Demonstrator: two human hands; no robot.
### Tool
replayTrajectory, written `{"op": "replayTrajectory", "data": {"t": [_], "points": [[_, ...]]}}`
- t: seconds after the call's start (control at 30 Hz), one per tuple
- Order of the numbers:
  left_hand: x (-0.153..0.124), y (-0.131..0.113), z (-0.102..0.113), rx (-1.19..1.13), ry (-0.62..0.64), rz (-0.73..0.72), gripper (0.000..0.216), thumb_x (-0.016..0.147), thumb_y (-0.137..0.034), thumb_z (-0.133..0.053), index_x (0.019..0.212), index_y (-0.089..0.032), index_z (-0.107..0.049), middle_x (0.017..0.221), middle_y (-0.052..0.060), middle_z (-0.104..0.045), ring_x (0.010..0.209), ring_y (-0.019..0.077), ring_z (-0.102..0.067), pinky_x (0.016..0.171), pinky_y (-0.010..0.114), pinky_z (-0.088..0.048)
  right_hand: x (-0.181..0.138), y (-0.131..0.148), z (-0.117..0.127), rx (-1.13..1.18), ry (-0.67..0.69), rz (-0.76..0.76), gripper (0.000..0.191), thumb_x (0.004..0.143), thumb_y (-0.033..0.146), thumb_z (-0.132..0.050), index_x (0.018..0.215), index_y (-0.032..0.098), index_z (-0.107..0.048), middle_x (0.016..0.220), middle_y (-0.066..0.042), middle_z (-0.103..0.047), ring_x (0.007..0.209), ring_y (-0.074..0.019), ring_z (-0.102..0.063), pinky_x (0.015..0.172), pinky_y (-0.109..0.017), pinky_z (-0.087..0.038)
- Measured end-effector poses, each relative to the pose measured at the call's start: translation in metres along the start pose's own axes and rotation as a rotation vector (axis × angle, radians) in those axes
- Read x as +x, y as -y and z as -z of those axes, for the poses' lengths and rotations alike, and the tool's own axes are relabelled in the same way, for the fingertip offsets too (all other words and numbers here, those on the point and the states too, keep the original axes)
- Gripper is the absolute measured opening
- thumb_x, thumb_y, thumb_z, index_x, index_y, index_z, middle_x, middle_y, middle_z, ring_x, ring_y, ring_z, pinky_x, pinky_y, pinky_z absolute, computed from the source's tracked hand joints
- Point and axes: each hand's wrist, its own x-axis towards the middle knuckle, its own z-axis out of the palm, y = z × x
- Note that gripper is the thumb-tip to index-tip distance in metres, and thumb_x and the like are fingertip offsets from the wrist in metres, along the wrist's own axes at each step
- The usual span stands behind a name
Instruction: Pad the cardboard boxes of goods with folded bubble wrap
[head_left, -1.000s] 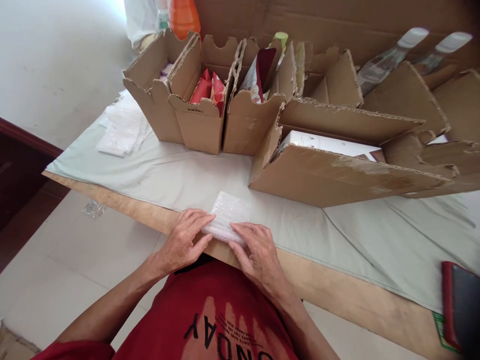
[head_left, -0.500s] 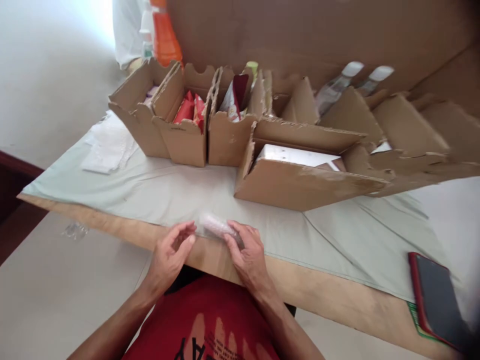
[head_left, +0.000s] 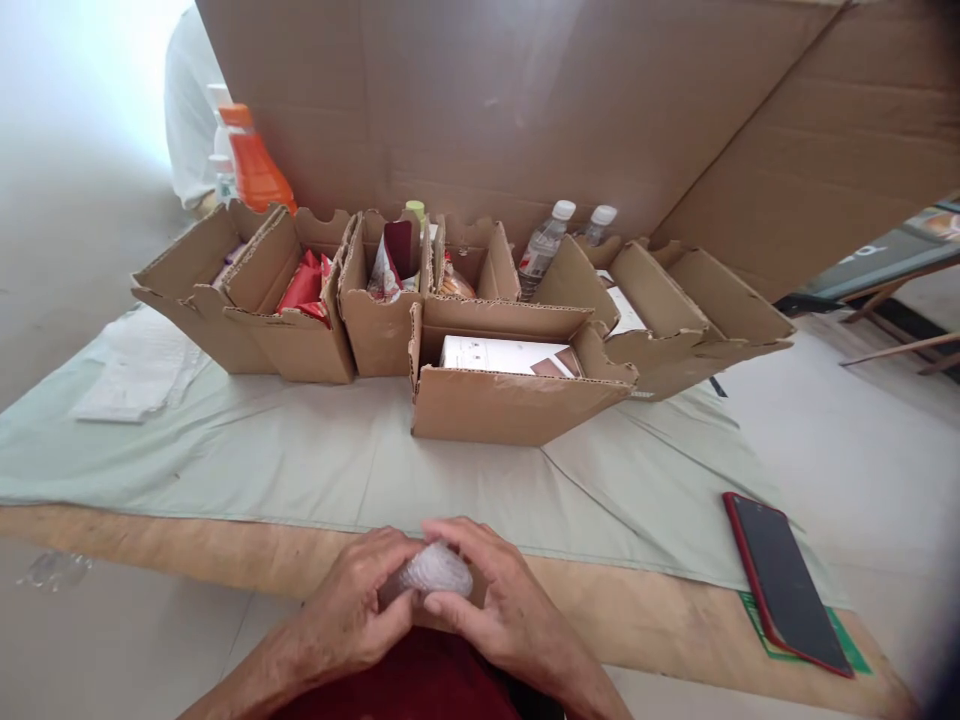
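Both hands, left [head_left: 352, 610] and right [head_left: 499, 605], close around a bubble-wrap bundle [head_left: 435, 572]; no writing legible.

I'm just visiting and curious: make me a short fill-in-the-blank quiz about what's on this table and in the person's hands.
1. Both the left hand and the right hand hold a small bundle of ____ wrap.
2. The phone lying at the table's right has a ____ case.
3. The bottle behind the leftmost cardboard box is coloured ____.
4. The table is covered by a pale ____ cloth.

Missing words: bubble; red; orange; green
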Motion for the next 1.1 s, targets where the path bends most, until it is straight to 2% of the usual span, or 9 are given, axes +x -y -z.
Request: {"op": "replayTrajectory", "data": {"t": [0.1,0.23,0.4,0.5,0.63,0.77,0.9,1.0,1.1], "points": [[0.007,-0.003,-0.004,-0.014,0.013,0.007,0.018,0.089,-0.022,-0.059,0.103,-0.020,-0.070,0.088,0.004,-0.072,0.080,0.0201,-0.065,0.074,0.031,-0.050,0.001,0.006,0.018,-0.165,0.031,0.053,0.021,0.087,0.019,-0.066,0.107,0.023,-0.071,0.104,-0.004,-0.075,0.098,-0.0229,-0.067,0.095,-0.040,-0.051],[0.015,-0.002,0.018,-0.173,-0.009,-0.003,0.041,0.085,-0.025,-0.065,0.126,-0.025,-0.066,0.115,0.006,-0.072,0.105,0.0238,-0.067,0.090,0.035,-0.054,-0.004,0.020,0.068,-0.223,-0.020,0.095,0.013,0.085,0.025,-0.072,0.098,0.024,-0.073,0.091,-0.002,-0.076,0.082,-0.0211,-0.069,0.077,-0.034,-0.056],[0.043,0.007,0.050,-0.221,-0.334,0.042,0.048,0.093,-0.034,-0.063,0.141,-0.032,-0.056,0.144,0.007,-0.057,0.128,0.0275,-0.057,0.111,0.046,-0.046,0.026,0.065,0.148,0.099,-0.476,0.109,0.026,0.077,0.041,-0.083,0.101,0.035,-0.075,0.085,0.000,-0.074,0.068,-0.0188,-0.067,0.054,-0.028,-0.053],[0.075,0.013,0.046,-0.232,-0.440,0.013,0.067,0.090,-0.028,-0.065,0.153,-0.033,-0.041,0.159,0.008,-0.041,0.141,0.0299,-0.047,0.117,0.051,-0.040,0.081,0.084,0.168,0.235,-0.518,0.087,0.035,0.069,0.046,-0.086,0.098,0.030,-0.075,0.084,-0.002,-0.071,0.068,-0.0178,-0.064,0.055,-0.029,-0.051],[0.107,0.017,0.025,-0.266,-0.428,-0.042,0.080,0.086,-0.026,-0.064,0.158,-0.029,-0.030,0.165,0.012,-0.034,0.149,0.0342,-0.037,0.119,0.057,-0.038,0.144,0.087,0.169,-0.056,-0.303,-0.050,0.036,0.072,0.052,-0.079,0.090,0.022,-0.072,0.074,-0.001,-0.066,0.061,-0.0145,-0.055,0.053,-0.028,-0.043],[0.110,0.020,0.011,-0.253,-0.420,-0.025,0.081,0.087,-0.025,-0.061,0.160,-0.027,-0.026,0.166,0.013,-0.033,0.149,0.0363,-0.037,0.117,0.058,-0.042,0.166,0.101,0.158,-0.688,-0.331,-0.101,0.021,0.082,0.041,-0.067,0.080,0.020,-0.069,0.066,-0.001,-0.061,0.060,-0.0151,-0.052,0.058,-0.030,-0.039],[0.107,0.025,0.006,-0.195,-0.445,-0.090,0.080,0.088,-0.020,-0.059,0.160,-0.028,-0.024,0.167,0.012,-0.032,0.152,0.0364,-0.032,0.117,0.058,-0.042,0.182,0.122,0.127,-1.072,-0.315,-0.035,0.020,0.084,0.033,-0.062,0.095,0.019,-0.072,0.073,-0.003,-0.066,0.071,-0.0209,-0.062,0.069,-0.032,-0.042],[0.108,0.028,0.005,-0.159,-0.472,-0.141,0.082,0.088,-0.017,-0.059,0.160,-0.030,-0.023,0.166,0.012,-0.034,0.152,0.0344,-0.034,0.121,0.059,-0.036,0.196,0.122,0.108,-1.203,-0.168,-0.038,0.026,0.085,0.029,-0.059,0.105,0.018,-0.071,0.082,-0.007,-0.071,0.078,-0.0251,-0.066,0.068,-0.032,-0.041],[0.108,0.028,0.005,-0.135,-0.483,-0.170,0.082,0.087,-0.016,-0.059,0.160,-0.031,-0.024,0.165,0.012,-0.035,0.152,0.0332,-0.035,0.122,0.059,-0.034,0.199,0.116,0.105,-1.121,0.006,-0.035,0.022,0.089,0.030,-0.054,0.094,0.018,-0.072,0.081,-0.005,-0.071,0.072,-0.0207,-0.064,0.062,-0.029,-0.037]]}}
